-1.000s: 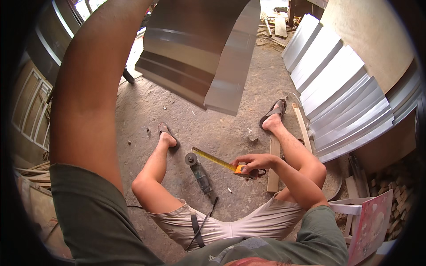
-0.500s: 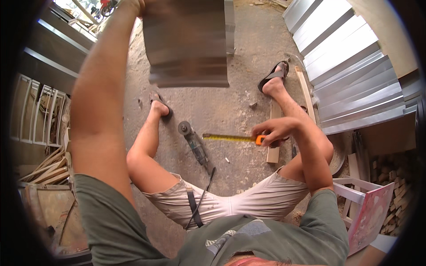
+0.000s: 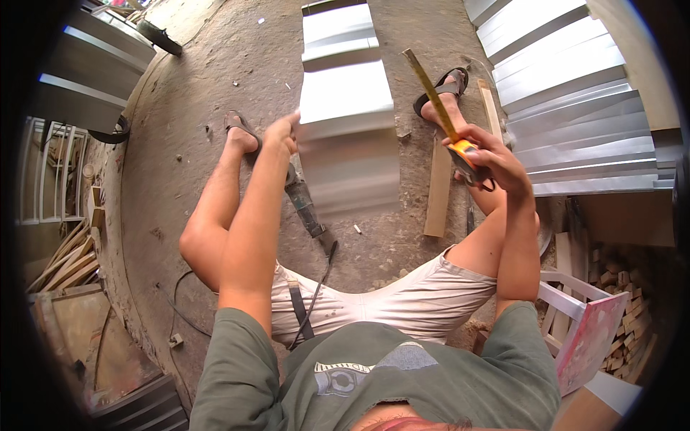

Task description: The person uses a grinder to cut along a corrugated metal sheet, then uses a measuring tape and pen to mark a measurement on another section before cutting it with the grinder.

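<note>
My left hand (image 3: pixel 282 133) grips the left edge of a shiny ribbed metal sheet (image 3: pixel 348 86), held out over the floor between my legs. The sheet's near end is smeared by motion. In my right hand (image 3: pixel 496 158) is an orange and black tape measure (image 3: pixel 463 151), with a length of yellow blade (image 3: pixel 431 90) sticking out toward the far side, right of the sheet and apart from it. An angle grinder (image 3: pixel 305 208) lies on the floor below my left hand, its disc end partly hidden by the hand and sheet.
A wooden board (image 3: pixel 437 190) lies by my right leg. Large corrugated metal sheets (image 3: pixel 568 108) lean at the right, near a pinkish stool (image 3: pixel 593 337) and stacked wood offcuts (image 3: pixel 632 323). Wood strips (image 3: pixel 68 266) lie at the left. The grinder's cord (image 3: pixel 327 269) crosses my shorts.
My left hand has come down and nearer with the metal sheet, which now shows its bright ribbed face. My right hand has risen, and the tape blade has swung from pointing left to pointing away.
</note>
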### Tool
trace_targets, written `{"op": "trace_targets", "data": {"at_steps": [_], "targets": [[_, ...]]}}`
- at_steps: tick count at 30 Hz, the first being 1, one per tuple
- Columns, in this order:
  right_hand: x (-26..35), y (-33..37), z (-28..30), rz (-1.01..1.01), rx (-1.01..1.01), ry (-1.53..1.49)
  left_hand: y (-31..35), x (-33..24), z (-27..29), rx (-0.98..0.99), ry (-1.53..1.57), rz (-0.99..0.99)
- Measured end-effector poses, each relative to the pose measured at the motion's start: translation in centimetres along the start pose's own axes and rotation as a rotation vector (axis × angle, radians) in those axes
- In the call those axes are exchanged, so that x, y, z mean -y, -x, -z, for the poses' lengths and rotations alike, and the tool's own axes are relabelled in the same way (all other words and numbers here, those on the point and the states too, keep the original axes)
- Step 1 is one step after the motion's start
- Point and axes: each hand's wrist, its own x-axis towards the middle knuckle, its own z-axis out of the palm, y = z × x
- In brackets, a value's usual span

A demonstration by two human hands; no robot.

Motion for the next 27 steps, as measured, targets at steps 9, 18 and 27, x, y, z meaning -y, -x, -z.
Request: {"op": "trace_targets", "data": {"at_steps": [9,18,27], "targets": [[-2.8,-3.7,-3.2,-0.378,-0.202,0.047,-8.3,16.3,3.5,-0.225,0.108,0.145],[-9.0,-5.6,-1.4,-0.376,-0.276,-0.012,-8.2,23.8,3.1,-0.258,-0.437,-0.112],[-15.4,-8.1,-0.5,-0.482,-0.402,0.546,0.5,24.0,8.0,-0.833,-1.124,-0.710]]}}
